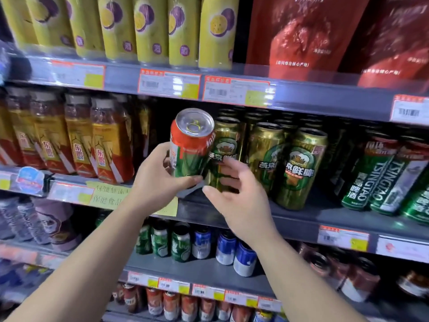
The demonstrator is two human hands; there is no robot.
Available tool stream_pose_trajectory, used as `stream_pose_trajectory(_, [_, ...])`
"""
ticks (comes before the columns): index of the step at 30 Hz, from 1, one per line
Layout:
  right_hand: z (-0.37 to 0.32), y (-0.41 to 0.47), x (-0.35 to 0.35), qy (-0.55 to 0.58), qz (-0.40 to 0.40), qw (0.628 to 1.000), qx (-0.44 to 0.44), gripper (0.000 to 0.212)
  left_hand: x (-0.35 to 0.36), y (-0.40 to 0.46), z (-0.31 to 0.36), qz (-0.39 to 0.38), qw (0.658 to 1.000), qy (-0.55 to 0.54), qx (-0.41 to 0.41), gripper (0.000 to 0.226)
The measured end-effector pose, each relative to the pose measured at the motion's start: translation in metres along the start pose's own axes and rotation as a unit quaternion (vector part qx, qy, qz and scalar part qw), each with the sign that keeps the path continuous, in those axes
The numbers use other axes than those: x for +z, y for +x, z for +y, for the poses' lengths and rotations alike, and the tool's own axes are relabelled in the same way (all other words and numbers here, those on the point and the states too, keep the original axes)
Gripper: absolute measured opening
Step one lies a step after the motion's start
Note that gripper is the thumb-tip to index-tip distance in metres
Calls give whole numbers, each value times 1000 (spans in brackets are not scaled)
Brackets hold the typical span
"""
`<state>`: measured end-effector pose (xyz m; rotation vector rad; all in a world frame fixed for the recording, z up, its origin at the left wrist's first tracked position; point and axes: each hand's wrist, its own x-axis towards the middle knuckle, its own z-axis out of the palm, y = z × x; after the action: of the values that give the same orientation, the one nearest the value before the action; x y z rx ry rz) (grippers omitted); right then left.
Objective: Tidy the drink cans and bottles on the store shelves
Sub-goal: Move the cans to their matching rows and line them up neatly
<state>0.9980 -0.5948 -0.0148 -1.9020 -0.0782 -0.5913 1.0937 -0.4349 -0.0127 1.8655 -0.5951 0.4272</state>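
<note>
Red-green can (pixel 190 145) tilted, gripped by left hand (pixel 160 177); right hand (pixel 239 198) fingers spread loose beside it.

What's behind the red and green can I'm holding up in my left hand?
Behind the red and green can in the left hand stands a gold can, partly covered, with the right hand reaching to it. More gold cans sit beside it. Anything deeper is hidden.

The green cans (pixel 380 177) at the right read "TSINGTAO". The gold cans (pixel 299 168) carry "燕京鲜啤". The amber bottles (pixel 102 147) show "东鹏". A yellow note (pixel 109 194) reads "保健食品".
</note>
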Motion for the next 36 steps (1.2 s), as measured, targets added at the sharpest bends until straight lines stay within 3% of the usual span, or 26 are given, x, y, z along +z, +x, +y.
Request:
stream_pose_trajectory(2, [-8, -4, 4, 46, -13, 999, -4, 69, 1, -15, 14, -6, 998, 17, 53, 53])
stream_pose_trajectory(7, [-9, -13, -32, 56, 37, 996, -53, 45, 35, -28, 38, -31, 994, -23, 101, 59])
stream_pose_trajectory(11, [3, -27, -90, 32, 67, 997, -36, 40, 93, -36, 70, -63, 991, -48, 104, 49])
stream_pose_trajectory(13, [12, -34, -124, 16, 71, 997, -8, 48, 127, -43, 88, -69, 991, -55, 104, 46])
stream_pose_trajectory(17, [30, -44, -192, -26, 87, 996, 26, 55, 196, -51, 119, -90, 989, -78, 84, 41])
stream_pose_trajectory(21, [47, -44, -241, -36, 99, 994, 40, 60, 252, -53, 137, -60, 994, -89, 33, 39])
stream_pose_trajectory(27, [75, -50, -294, -73, 113, 989, 60, 18, 286, -46, 144, -70, 993, -90, 6, 36])
stream_pose_trajectory(31, [94, -53, -317, -143, 137, 979, 45, 9, 304, -44, 154, -81, 994, -68, 38, 32])
stream_pose_trajectory(36, [112, -54, -344, -225, 145, 962, 53, 13, 315, -40, 151, -95, 992, -60, -58, 52])
